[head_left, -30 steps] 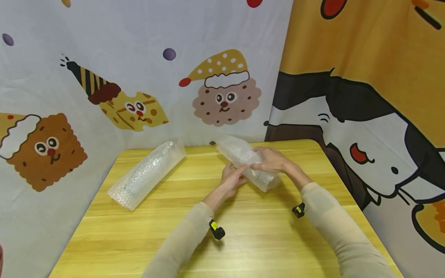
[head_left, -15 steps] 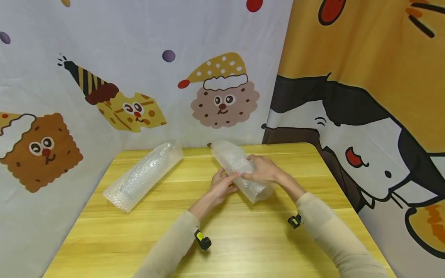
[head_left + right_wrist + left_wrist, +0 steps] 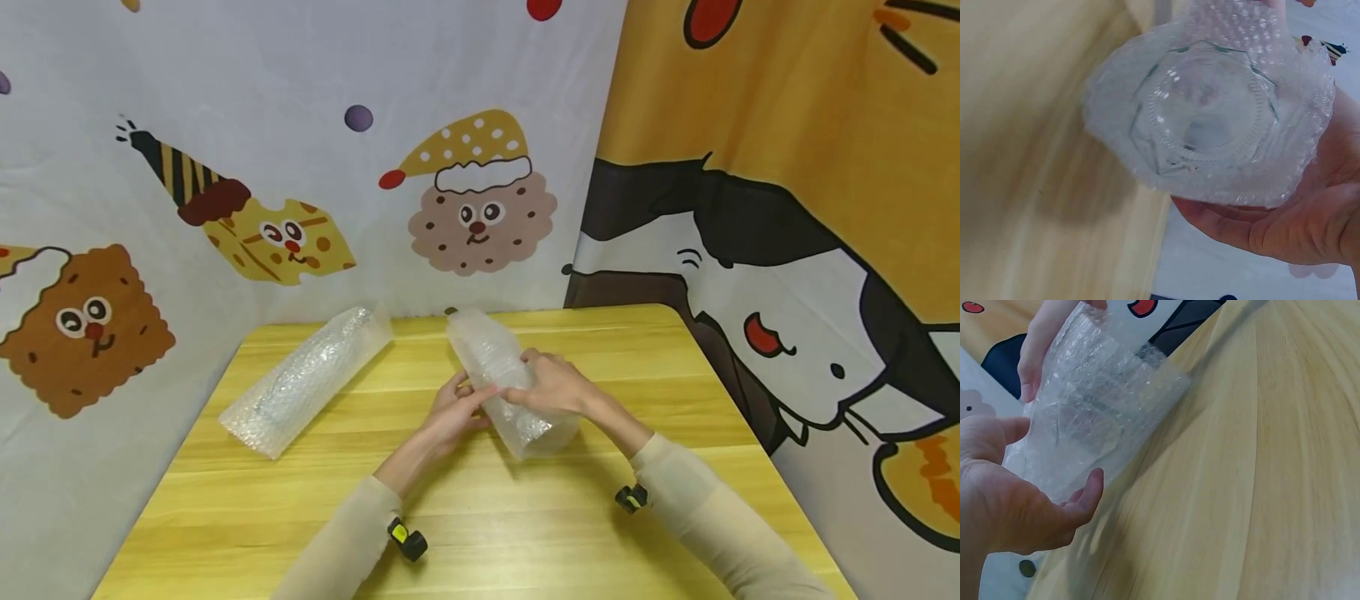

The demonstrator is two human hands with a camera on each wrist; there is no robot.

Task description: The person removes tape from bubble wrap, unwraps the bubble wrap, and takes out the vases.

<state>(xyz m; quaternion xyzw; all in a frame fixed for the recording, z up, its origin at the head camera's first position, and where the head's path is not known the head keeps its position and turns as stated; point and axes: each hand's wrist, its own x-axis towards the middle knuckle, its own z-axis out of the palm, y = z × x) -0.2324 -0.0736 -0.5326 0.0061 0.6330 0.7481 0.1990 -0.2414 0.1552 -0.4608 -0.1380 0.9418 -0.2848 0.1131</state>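
A clear glass wrapped in bubble wrap (image 3: 487,354) slants over the middle of the table, held between both hands. Through the wrap's near end, the right wrist view shows the round, faceted glass base (image 3: 1207,103). My right hand (image 3: 553,385) grips the bundle from the right, thumb on top and fingers around its far side. From the left, my left hand (image 3: 453,412) holds it with the thumb against its side and fingers curved at its underside; the left wrist view shows this hand (image 3: 1029,494) cupped at the wrap.
Another bubble-wrapped bundle (image 3: 303,383) lies slanted on the left of the wooden table (image 3: 525,533). A white cartoon-printed cloth (image 3: 300,75) hangs behind the table, and an orange one (image 3: 810,100) with a cartoon animal hangs at the right.
The wrapped glass and both hands have moved left and nearer to the person, and the bundle has turned a little more upright in view. The other bundle stays in place on the table.
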